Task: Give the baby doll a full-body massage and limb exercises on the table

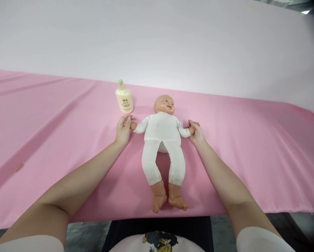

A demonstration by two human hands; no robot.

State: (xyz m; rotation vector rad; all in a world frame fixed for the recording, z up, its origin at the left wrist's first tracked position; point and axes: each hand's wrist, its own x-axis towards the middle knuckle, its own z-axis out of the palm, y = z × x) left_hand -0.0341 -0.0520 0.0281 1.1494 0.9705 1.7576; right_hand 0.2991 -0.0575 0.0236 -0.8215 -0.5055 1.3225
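Doll: the baby doll (pixel 162 140) lies flat on its back in the middle of the desk (pixel 54 115), feet toward the near edge, head toward the far edge. It wears a white suit.
Doll's arms: both are stretched straight out to the sides.
Left hand: the left hand (pixel 123 129) is closed around the doll's small hand, fingers curled over it.
Right hand: the right hand (pixel 196 132) is closed around the doll's other small hand the same way.
Person's arms: both reach forward from the near edge, long and nearly straight, one on each side of the doll. The wrists rest low on the pink cloth.
Bottle: a cream bottle (pixel 124 97) stands upright near the far edge, just past the left hand. Its cap looks shut.
Done so far: I think the doll is laid out and both its arms are held wide.
Left to do: the bottle looks untouched, and the doll has all its clothes on.
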